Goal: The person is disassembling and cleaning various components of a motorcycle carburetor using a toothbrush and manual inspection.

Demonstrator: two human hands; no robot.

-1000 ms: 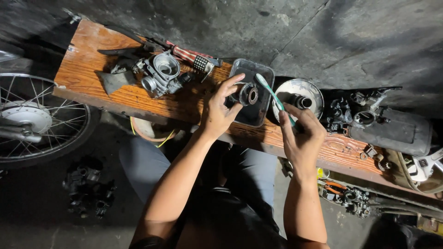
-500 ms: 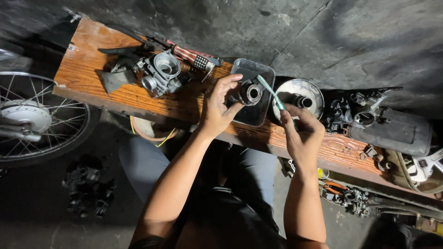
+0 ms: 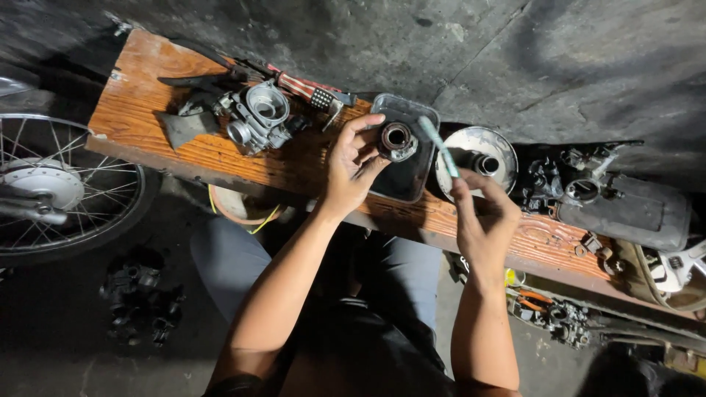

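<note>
My left hand point(image 3: 351, 170) grips a small round metal engine part point(image 3: 397, 140) with a dark bore, held over a dark rectangular tray point(image 3: 403, 180) on the wooden bench point(image 3: 169, 132). My right hand point(image 3: 482, 217) holds a green-handled toothbrush point(image 3: 439, 145), its head pointing up and left, just to the right of the part and apart from it. Both hands hover above the bench's near edge.
A carburetor body point(image 3: 257, 117) and a red-striped tool point(image 3: 305, 90) lie on the bench's left part. A round metal bowl point(image 3: 482, 154) sits right of the tray, with more engine parts point(image 3: 588, 191) beyond. A spoked wheel point(image 3: 51, 191) stands at left; loose parts point(image 3: 136, 301) lie on the floor.
The right hand has pulled the toothbrush slightly away from the part and shifted right. The left hand has turned the round part a little while keeping it over the tray.
</note>
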